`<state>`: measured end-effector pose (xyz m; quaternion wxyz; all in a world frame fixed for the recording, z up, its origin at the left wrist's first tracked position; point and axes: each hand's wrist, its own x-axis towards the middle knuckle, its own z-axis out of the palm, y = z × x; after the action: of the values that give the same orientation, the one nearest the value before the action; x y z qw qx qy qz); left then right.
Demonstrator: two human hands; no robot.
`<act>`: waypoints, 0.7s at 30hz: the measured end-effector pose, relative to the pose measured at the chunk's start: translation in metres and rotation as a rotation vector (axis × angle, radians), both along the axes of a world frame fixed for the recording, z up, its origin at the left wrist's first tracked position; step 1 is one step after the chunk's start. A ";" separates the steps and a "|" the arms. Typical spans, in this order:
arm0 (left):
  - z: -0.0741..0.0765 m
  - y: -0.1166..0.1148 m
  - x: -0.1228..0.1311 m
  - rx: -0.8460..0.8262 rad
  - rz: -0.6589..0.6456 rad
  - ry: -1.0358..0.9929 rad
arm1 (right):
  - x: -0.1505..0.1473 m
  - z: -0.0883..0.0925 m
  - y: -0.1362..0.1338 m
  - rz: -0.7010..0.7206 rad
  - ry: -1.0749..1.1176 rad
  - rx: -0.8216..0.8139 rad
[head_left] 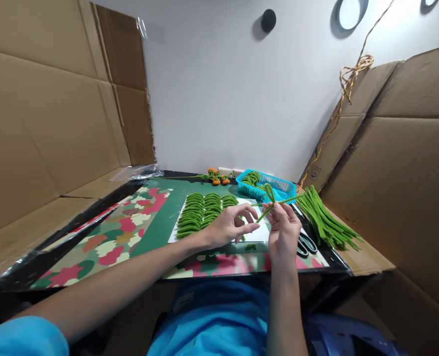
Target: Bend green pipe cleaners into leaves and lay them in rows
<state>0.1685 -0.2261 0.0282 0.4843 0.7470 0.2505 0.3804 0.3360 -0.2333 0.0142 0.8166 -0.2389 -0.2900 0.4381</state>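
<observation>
My right hand [284, 225] pinches a green pipe cleaner [269, 192] bent into an upright loop, with ends sticking out to both sides. My left hand [237, 222] is just left of it, thumb and forefinger apart near the lower left end; whether they touch it is hard to tell. Under and behind my left hand, a white sheet [262, 234] carries several rows of curved green pipe cleaner pieces [195, 212]. A short green piece [251, 246] lies in front of the sheet.
Scissors [306, 244] lie right of my right hand, beside a bundle of long green pipe cleaners [325, 220]. Behind stands a blue basket [289, 190] with green pieces. Orange flowers [216, 176] lie at the back. Cardboard walls [48, 99] enclose the sides.
</observation>
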 end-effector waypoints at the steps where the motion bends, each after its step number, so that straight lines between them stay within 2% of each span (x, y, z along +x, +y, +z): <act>1: 0.000 0.000 0.001 0.006 0.017 -0.001 | 0.000 0.000 0.000 0.002 0.002 -0.021; 5: -0.001 0.000 0.003 0.017 0.051 0.003 | 0.001 -0.002 0.000 0.017 -0.040 -0.067; 13: 0.002 0.000 0.003 -0.031 0.122 -0.066 | 0.007 0.000 0.000 0.111 -0.106 -0.027; 18: -0.002 0.002 0.004 -0.065 0.067 -0.034 | 0.006 -0.003 0.004 0.025 -0.076 -0.058; 21: -0.004 0.003 0.004 -0.035 0.093 -0.067 | 0.005 -0.003 0.004 0.019 -0.055 -0.075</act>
<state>0.1728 -0.2228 0.0240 0.4872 0.7128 0.2751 0.4229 0.3414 -0.2296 0.0114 0.7946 -0.2786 -0.2979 0.4497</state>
